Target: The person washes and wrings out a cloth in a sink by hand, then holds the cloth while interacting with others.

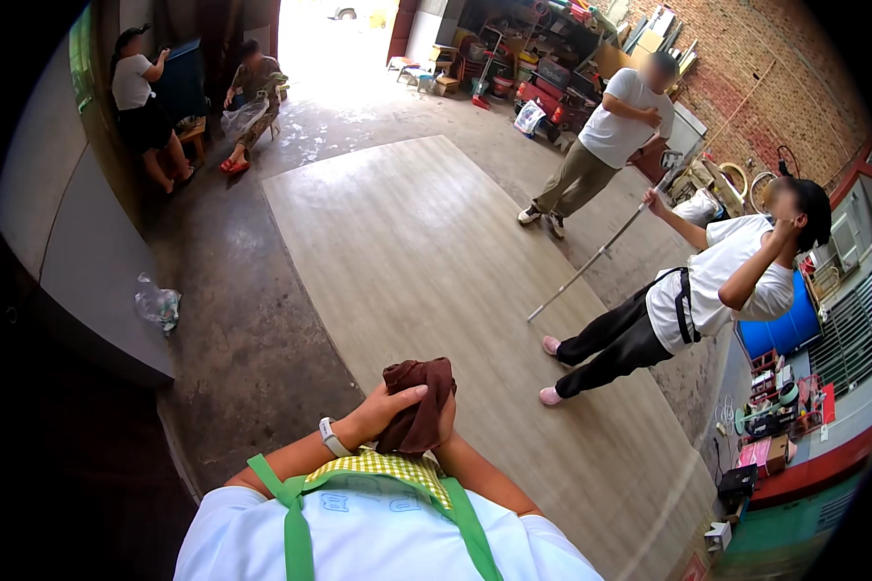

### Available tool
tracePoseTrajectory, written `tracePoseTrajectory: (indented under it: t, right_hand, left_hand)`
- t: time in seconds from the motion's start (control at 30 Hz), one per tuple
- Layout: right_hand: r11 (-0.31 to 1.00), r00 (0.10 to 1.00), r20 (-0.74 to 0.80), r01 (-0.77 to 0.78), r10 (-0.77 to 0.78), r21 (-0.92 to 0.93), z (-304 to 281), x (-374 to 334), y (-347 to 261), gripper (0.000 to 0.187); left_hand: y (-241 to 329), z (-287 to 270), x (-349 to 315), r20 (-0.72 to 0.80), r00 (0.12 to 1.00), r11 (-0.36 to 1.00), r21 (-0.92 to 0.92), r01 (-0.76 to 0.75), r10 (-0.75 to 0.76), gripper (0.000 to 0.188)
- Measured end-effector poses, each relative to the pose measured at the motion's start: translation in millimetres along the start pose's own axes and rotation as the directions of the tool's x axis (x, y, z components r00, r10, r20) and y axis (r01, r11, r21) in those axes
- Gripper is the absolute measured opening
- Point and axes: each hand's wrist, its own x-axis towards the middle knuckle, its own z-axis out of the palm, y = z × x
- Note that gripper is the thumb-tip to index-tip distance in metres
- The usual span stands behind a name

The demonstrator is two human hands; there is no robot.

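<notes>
A dark brown cloth (422, 379) is bunched up in front of my chest. From its left side my left hand (386, 409) grips it, the thumb lying across the folds. My right hand (447, 420) is closed on the cloth's right side, mostly hidden behind it. On my left wrist sits a pale wristband (333, 438). The cloth is just above the yellow checked bib (397, 467) of my green-strapped apron.
A pale wood-look sheet (397, 242) covers the floor ahead. To the right, one person (717, 281) holds a long pole (591, 259); another (622, 126) stands farther back. Two people are at the far left. A plastic bag (158, 304) lies by the left wall.
</notes>
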Motion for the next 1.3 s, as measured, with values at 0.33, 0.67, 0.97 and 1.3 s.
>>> tracePoseTrajectory:
  t: [0.33, 0.67, 0.97, 1.3]
  right_hand:
    - [0.970, 0.993, 0.015, -0.119, 0.118, 0.211, 6, -3, -11, 0.047]
    - [0.984, 0.995, 0.031, -0.098, 0.094, 0.150, 1, 0, -9, 0.047]
    - [0.965, 0.975, 0.101, -0.212, 0.198, 0.152, 3, 10, -23, 0.056]
    - [0.978, 0.989, 0.096, -0.130, 0.116, 0.160, 1, 19, -60, 0.053]
  left_hand:
    - [4, 1, -3, -0.015, 1.000, 0.995, 0.097, -0.002, 0.003, 0.038]
    - [7, 2, -4, -0.024, 1.000, 0.995, 0.101, -0.016, 0.019, 0.043]
    - [12, -7, -4, -0.042, 0.999, 0.961, 0.276, -0.012, 0.025, 0.043]
    - [14, -54, -28, -0.309, 0.945, 0.891, 0.392, 0.230, -0.108, 0.038]
